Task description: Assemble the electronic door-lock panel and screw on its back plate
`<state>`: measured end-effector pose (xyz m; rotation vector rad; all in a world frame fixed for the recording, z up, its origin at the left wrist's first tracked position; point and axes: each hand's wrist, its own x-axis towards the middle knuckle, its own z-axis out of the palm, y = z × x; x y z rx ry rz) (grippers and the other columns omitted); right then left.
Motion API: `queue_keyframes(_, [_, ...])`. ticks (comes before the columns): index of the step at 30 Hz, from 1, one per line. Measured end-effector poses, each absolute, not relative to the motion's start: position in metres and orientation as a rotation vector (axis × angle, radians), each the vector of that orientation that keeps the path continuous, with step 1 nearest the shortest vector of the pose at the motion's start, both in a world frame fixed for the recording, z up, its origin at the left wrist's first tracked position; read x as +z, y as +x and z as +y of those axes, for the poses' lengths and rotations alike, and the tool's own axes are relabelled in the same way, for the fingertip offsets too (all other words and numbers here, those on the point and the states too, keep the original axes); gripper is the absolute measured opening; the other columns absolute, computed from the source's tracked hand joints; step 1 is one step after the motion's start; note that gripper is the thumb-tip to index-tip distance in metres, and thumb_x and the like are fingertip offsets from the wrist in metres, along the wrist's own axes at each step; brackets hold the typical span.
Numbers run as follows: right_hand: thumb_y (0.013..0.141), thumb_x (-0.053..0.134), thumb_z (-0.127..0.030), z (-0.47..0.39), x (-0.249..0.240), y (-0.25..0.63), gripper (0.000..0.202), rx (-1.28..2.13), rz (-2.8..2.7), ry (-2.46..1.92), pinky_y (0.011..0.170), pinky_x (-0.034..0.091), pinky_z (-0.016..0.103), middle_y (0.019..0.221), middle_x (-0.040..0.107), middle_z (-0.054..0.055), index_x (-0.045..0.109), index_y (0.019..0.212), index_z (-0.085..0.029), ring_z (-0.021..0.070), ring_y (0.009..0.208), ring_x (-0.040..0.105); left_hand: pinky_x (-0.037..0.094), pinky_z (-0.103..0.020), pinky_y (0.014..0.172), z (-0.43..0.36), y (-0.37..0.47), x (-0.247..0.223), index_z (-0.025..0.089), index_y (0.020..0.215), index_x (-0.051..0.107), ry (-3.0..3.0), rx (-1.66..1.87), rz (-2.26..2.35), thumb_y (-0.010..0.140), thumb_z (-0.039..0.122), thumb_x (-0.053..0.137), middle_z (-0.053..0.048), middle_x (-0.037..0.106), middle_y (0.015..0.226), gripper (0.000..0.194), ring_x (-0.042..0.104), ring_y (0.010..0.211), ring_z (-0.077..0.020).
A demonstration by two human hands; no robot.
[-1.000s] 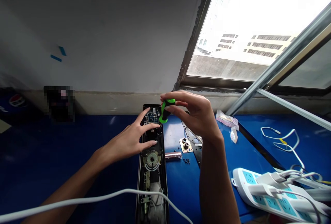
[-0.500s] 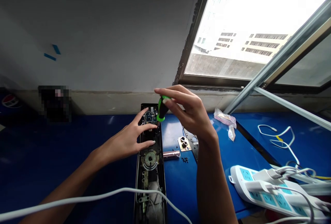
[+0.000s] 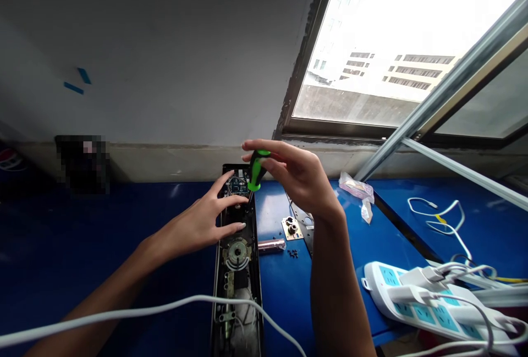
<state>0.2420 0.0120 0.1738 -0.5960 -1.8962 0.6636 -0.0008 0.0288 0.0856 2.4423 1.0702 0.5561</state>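
Observation:
A green and black screwdriver [image 3: 256, 171] stands nearly upright in my right hand [image 3: 299, 175], its handle between thumb and fingers. Its shaft points down into a long black housing [image 3: 218, 291], near the housing's right edge; the tip is too small to make out. My left hand [image 3: 206, 214] lies over the housing's left side with fingers spread, one fingertip beside the shaft. Inside the housing, a circuit board [image 3: 238, 185] shows at the far end. A round metal mechanism [image 3: 238, 254] sits nearer to me.
Right of the housing lie a square metal plate with a black part [image 3: 292, 228], a pinkish cylinder [image 3: 271, 246] and several small black screws [image 3: 292, 253]. A white power strip [image 3: 429, 302] with plugs is at the lower right. A white cable [image 3: 165, 307] crosses in front.
The screwdriver's handle has turned in my right hand, and the fingers around it have shifted. My left hand stays on the housing. The whole view has moved slightly.

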Motion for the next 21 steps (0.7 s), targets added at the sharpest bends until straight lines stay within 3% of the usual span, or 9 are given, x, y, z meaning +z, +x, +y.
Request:
queue_keyframes(4, [0.093,0.080,-0.030,0.0135,0.1731,0.2393,0.022,0.460,-1.862,-0.682,0.085,0.066,0.033,0.111,0.076,0.002,0.082,0.114,-0.030,0.0175,0.101,0.073,0.057,-0.055,0.113,0.0281,-0.0009,0.0853,0.036,0.142,0.070,2.442,0.568,1.069,0.094,0.063,0.071,-0.003,0.011,0.182,0.055,0.056,0.144,-0.0446])
queue_keyframes(9, [0.108,0.055,-0.026,0.0127,0.1731,0.2378,0.039,0.625,-1.915,-0.634,0.103,0.063,0.039,0.138,0.072,0.005,0.068,0.144,-0.032,0.0211,0.127,0.069,0.052,-0.057,0.118,0.0284,-0.0003,0.0856,0.035,0.141,0.070,2.442,0.567,1.070,0.094,0.065,0.070,-0.004,0.009,0.182,0.056,0.049,0.151,-0.0453])
queue_keyframes(13, [0.094,0.079,-0.026,0.0136,0.1715,0.2385,0.029,0.468,-1.853,-0.669,0.084,0.066,0.032,0.108,0.074,0.002,0.081,0.122,-0.032,0.0172,0.099,0.071,0.053,-0.059,0.116,0.0282,-0.0001,0.0873,0.036,0.142,0.070,2.430,0.516,1.106,0.093,0.066,0.070,-0.004,0.007,0.182,0.057,0.050,0.149,-0.0467])
queue_keyframes(15, [0.093,0.080,-0.031,0.0141,0.1713,0.2391,0.026,0.386,-1.848,-0.712,0.077,0.065,0.030,0.105,0.071,0.003,0.082,0.119,-0.033,0.0159,0.092,0.067,0.055,-0.059,0.114,0.0286,-0.0003,0.0867,0.036,0.141,0.070,2.433,0.528,1.102,0.093,0.066,0.070,-0.004,0.008,0.182,0.057,0.053,0.147,-0.0468])
queue_keyframes(19, [0.108,0.054,-0.028,0.0126,0.1728,0.2396,0.039,0.551,-1.944,-0.648,0.099,0.063,0.039,0.135,0.071,0.005,0.067,0.145,-0.033,0.0200,0.121,0.068,0.054,-0.057,0.116,0.0295,-0.0009,0.0838,0.034,0.140,0.071,2.452,0.596,1.061,0.093,0.064,0.071,-0.004,0.011,0.181,0.056,0.051,0.149,-0.0450])
queue_keyframes(21, [0.107,0.056,-0.026,0.0119,0.1729,0.2394,0.040,0.600,-1.945,-0.639,0.103,0.063,0.042,0.135,0.074,0.004,0.068,0.144,-0.033,0.0213,0.124,0.069,0.055,-0.057,0.116,0.0293,-0.0010,0.0835,0.034,0.139,0.072,2.454,0.595,1.065,0.093,0.064,0.071,-0.004,0.011,0.181,0.055,0.051,0.149,-0.0453])
